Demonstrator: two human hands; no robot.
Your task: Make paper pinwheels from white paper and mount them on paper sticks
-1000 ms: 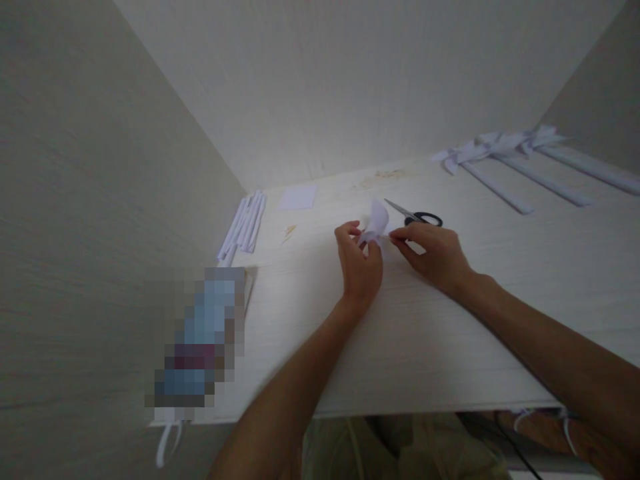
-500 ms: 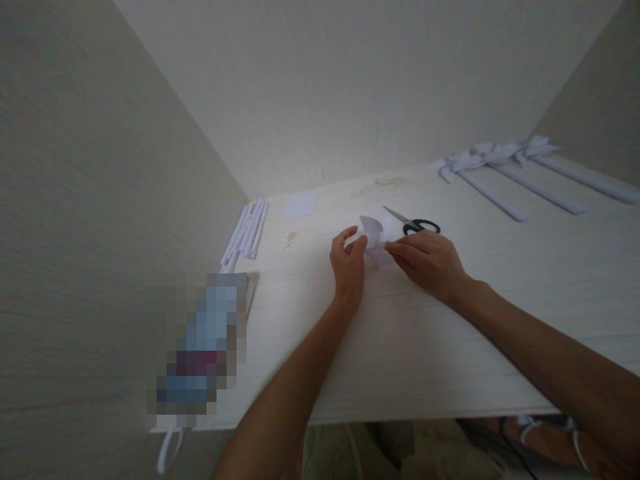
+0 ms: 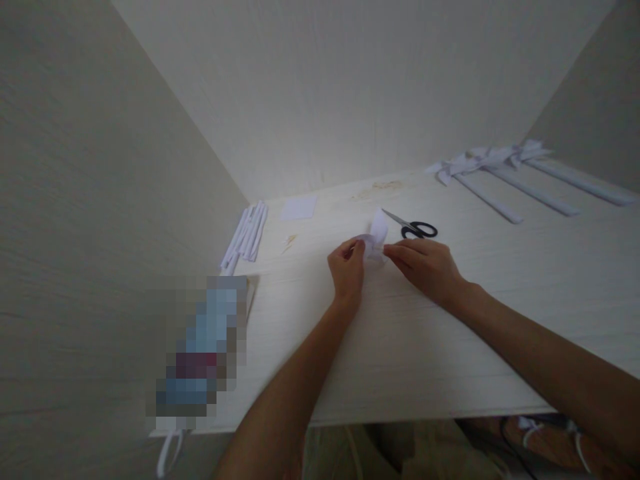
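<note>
Between my hands is a white paper pinwheel (image 3: 379, 229), its blades curled and folded. My left hand (image 3: 347, 267) is closed, thumb and fingers pinching the pinwheel's left side. On the other side my right hand (image 3: 424, 265) has its thumb and forefinger pressed together at the pinwheel's middle. Something thin and pale may sit in that pinch, too small to make out. A pair of scissors (image 3: 413, 225) with black handles lies just beyond my right hand, blades pointing to the far left.
Rolled paper sticks (image 3: 245, 233) lie bunched at the left, near a square paper sheet (image 3: 299, 207) and a few thin toothpick-like slivers (image 3: 289, 243). Three finished-looking pinwheels on paper sticks (image 3: 533, 190) rest at the far right. A blurred-out object (image 3: 205, 347) stands at the left edge. Walls enclose the table.
My left fingers have closed onto the pinwheel, where they were partly spread before. The pinwheel has turned, so a different blade now stands up. My right hand has stayed nearly in place.
</note>
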